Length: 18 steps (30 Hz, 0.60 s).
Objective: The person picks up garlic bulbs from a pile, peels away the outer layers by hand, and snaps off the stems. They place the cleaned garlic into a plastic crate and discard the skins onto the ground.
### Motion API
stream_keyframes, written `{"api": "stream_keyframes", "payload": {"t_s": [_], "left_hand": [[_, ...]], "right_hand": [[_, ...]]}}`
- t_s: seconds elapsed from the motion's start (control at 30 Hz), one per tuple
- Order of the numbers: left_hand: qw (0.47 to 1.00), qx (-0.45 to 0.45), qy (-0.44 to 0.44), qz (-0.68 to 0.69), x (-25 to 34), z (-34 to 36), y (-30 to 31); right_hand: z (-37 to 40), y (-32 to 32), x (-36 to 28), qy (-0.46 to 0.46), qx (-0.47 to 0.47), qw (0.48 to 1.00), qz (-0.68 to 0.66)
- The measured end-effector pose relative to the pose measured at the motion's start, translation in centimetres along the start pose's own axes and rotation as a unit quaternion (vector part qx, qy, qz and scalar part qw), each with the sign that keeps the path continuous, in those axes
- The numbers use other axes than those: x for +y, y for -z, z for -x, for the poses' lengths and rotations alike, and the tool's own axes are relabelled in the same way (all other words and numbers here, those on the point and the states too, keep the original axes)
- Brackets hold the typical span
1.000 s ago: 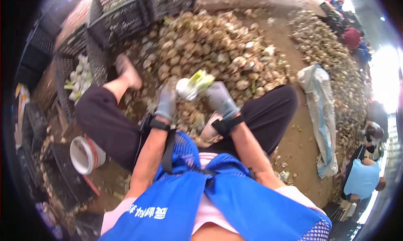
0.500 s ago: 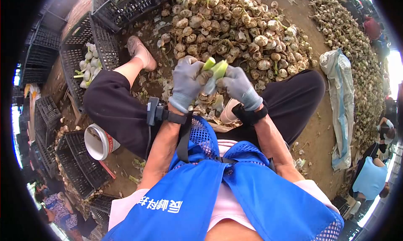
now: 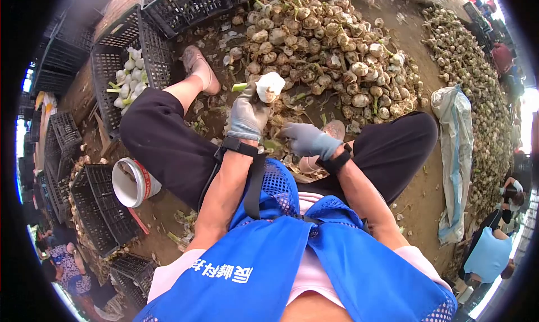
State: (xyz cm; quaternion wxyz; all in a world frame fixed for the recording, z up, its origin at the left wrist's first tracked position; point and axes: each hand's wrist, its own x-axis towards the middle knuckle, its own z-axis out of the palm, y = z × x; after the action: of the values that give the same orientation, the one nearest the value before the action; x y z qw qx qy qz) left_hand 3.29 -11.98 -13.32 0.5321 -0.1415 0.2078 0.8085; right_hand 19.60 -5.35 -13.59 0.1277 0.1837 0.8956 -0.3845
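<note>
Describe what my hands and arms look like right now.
Your left hand and right hand wear grey gloves with ribbed, pale blue-grey cuffs. Black straps circle both wrists; the forearms are bare below short, pale pink sleeves.

Ahead: bulb pile [image 3: 328,49] on ground [image 3: 412,58] | left: crate [image 3: 155,48] holding bulbs [image 3: 130,78], bucket [image 3: 128,183] nearer | right: sack [image 3: 453,148], then heap [image 3: 487,131] beyond

garlic-sorting shed: heaped bulbs [image 3: 331,52], crates [image 3: 104,207]

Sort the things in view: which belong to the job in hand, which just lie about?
Likely job: white bulb, left hand, right hand, brownish bulb heap, crate of white bulbs.
Likely lying about: white bucket, pale sack, red stick.
</note>
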Motion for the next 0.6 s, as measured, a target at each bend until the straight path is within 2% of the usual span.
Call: {"api": "stream_keyframes", "payload": {"t_s": [0.07, 0.1, 0.13, 0.17, 0.2, 0.23, 0.27, 0.33, 0.37, 0.4, 0.47, 0.53, 0.6], "left_hand": [[0.999, -0.005, 0.013, 0.051, -0.1, -0.2, -0.5], [0.996, -0.087, 0.032, 0.01, 0.1, 0.4, -0.8], [0.996, -0.088, 0.031, 0.01, 0.1, 0.8, -1.6], [0.997, -0.069, 0.039, 0.007, -0.1, 1.3, -2.6], [0.997, -0.052, 0.05, 0.003, -0.6, 1.5, -3.2], [0.987, -0.111, 0.034, -0.109, -1.2, 1.4, -3.3], [0.961, -0.164, 0.042, -0.217, -1.4, 0.4, -1.9], [0.879, -0.105, -0.082, -0.458, -2.3, 0.8, -1.0], [0.923, -0.041, -0.015, -0.383, -2.5, 0.8, -0.5], [0.922, -0.035, -0.013, -0.386, -2.6, 0.6, 0.1], [0.95, -0.031, -0.049, -0.306, -2.5, -0.2, 1.0], [0.966, -0.015, -0.037, -0.257, -2.6, 0.2, 0.1], [0.949, -0.007, -0.12, -0.29, -3.1, 0.0, -0.3]], "right_hand": [[0.8, 1.2, 0.3, 0.018, 0.1, 0.995, -0.021], [0.0, 1.2, 2.4, 0.006, 0.162, 0.987, -0.015], [1.2, 4.1, -0.4, 0.004, 0.203, 0.958, -0.201], [1.5, 5.5, -1.2, 0.0, 0.183, 0.875, -0.447], [1.8, 6.2, -1.3, -0.004, 0.155, 0.732, -0.664], [1.9, 6.2, -1.5, 0.016, 0.169, 0.673, -0.72], [1.1, 5.4, -0.8, -0.001, 0.207, 0.744, -0.636], [0.6, 4.4, -1.2, -0.004, 0.24, 0.76, -0.605], [0.6, 4.2, -1.3, -0.015, 0.225, 0.768, -0.6], [0.7, 4.1, -1.5, -0.017, 0.222, 0.764, -0.605], [0.4, 4.1, -1.7, -0.035, 0.23, 0.752, -0.617], [-0.2, 3.7, -1.0, -0.068, 0.237, 0.76, -0.601], [-0.3, 3.4, -0.8, -0.069, 0.307, 0.89, -0.33]]}}
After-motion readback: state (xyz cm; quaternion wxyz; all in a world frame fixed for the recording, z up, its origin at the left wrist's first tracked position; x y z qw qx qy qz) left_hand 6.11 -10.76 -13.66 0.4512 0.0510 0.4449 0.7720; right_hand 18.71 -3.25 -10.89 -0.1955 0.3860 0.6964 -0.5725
